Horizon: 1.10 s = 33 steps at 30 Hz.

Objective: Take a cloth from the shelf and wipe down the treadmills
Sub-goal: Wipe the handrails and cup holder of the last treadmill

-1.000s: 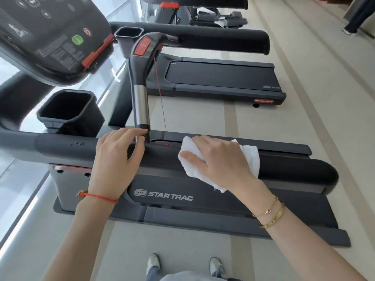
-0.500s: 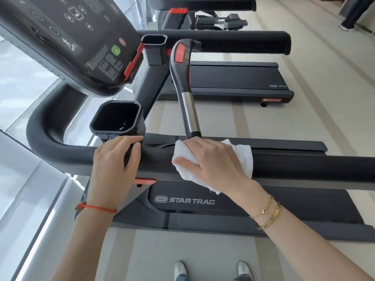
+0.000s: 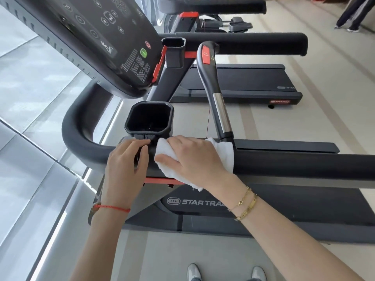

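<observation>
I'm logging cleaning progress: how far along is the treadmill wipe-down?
Done: the white cloth is already fetched. In hand: the right hand presses it on the nearest treadmill's black padded handrail, while the left hand rests beside the black cup holder. Left: at least the second black treadmill behind.

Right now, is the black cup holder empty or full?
Empty, as far as shows: the cup holder looks dark and bare inside, though its deep bottom is shadowed.

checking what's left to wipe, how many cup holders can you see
2. One cup holder is on the near treadmill, just above the left hand and beside the cloth. The second is farther back, right of the console. Others may be hidden.
</observation>
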Tool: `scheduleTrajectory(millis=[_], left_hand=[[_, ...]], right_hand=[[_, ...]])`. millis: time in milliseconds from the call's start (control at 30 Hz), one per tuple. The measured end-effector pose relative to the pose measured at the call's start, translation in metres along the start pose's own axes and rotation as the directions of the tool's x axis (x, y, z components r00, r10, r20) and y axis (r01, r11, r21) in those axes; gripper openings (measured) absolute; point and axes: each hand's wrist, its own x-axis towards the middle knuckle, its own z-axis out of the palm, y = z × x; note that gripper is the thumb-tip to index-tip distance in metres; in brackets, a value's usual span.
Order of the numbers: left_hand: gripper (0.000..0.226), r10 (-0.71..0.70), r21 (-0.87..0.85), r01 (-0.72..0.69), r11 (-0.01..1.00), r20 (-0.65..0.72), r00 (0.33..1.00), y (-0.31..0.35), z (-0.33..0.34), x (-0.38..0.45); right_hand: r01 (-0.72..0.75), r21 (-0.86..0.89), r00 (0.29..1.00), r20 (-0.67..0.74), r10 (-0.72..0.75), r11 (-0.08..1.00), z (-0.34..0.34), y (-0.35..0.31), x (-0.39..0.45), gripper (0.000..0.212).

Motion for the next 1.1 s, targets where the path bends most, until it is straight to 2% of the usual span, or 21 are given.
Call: scheduleTrajectory(millis=[167,367,500,633,800,867,1100], left_hand=[[0.019,-0.015,-0.039,0.014,0.999,-0.024,1.0,-0.001,0.001,0.001],[0.015,-0.034,-0.066,0.033,0.997,-0.001,0.999,-0.003,-0.002,0.002],[0.014,-0.027,-0.081,0.026,0.996,-0.005,1.0,-0.005,-0.002,0.001],[0.015,-0.046,-0.103,0.043,0.994,-0.02,0.999,-0.003,-0.002,0.0],[0.015,-0.051,-0.106,0.049,0.993,-0.015,0.999,-0.003,0.0,0.0],[0.015,-0.051,-0.105,0.048,0.993,-0.021,0.998,-0.003,0.0,0.0],[0.015,-0.023,-0.077,0.019,0.997,-0.046,0.999,-0.006,0.003,-0.001]], right_hand=[[0.037,0.1,0.998,-0.063,-0.03,0.994,-0.006,0.016,-0.02,0.056],[-0.145,0.042,0.989,-0.035,0.147,0.989,-0.006,0.006,-0.006,0.055],[-0.08,0.045,0.997,-0.02,0.081,0.996,0.001,-0.009,0.006,0.05],[0.016,0.086,0.998,-0.056,-0.011,0.996,-0.005,0.007,-0.016,0.053],[-0.181,0.046,0.982,-0.038,0.183,0.982,-0.012,0.028,-0.025,0.048],[-0.211,0.009,0.976,-0.053,0.211,0.977,-0.01,0.021,-0.017,0.05],[-0.053,0.045,0.999,0.0,0.053,0.998,0.0,-0.003,0.001,0.05]])
